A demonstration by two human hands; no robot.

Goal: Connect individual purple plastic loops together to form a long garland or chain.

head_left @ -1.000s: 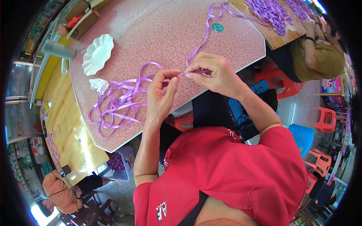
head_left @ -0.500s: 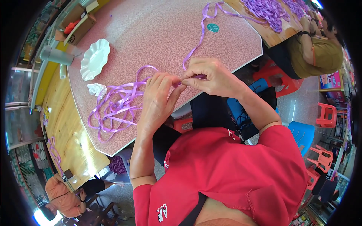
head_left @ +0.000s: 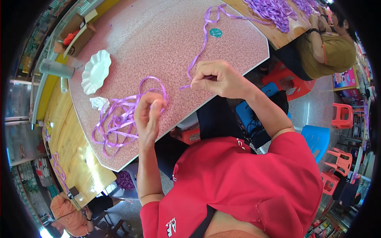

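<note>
Item: right grip (head_left: 217,78), thumb and fingertips pinched together on a purple ribbon (head_left: 206,37), whose short end pokes out past the fingertips toward the left. We note the hand raised over the near edge of the worktop (head_left: 139,47).

Item: left grip (head_left: 147,111), fingers curled, thumb close to the index finger, well apart from the right; it overlaps our view of the loose ribbon loops (head_left: 119,129), and we cannot tell whether any strand lies between its fingertips.

Item: the purple ribbon itself, running from the right grip away across the pink speckled surface, past a round green sticker (head_left: 216,33), through a small open loop, to a purple ribbon pile (head_left: 274,15) on the upper-right wooden worktop (head_left: 278,39).

Item: beside the loose loops, one crumpled white tissue (head_left: 99,103); just beyond it, one white scalloped dish (head_left: 96,71).

Item: at the far left edge, one grey cylinder (head_left: 57,68) and one open cardboard box (head_left: 80,41) with something red-orange inside.

Item: farther out, we count a person in an olive top (head_left: 335,51) at upper right, a person in an orange top (head_left: 68,216) at lower left, and a blue chair (head_left: 316,141) at right.
</note>
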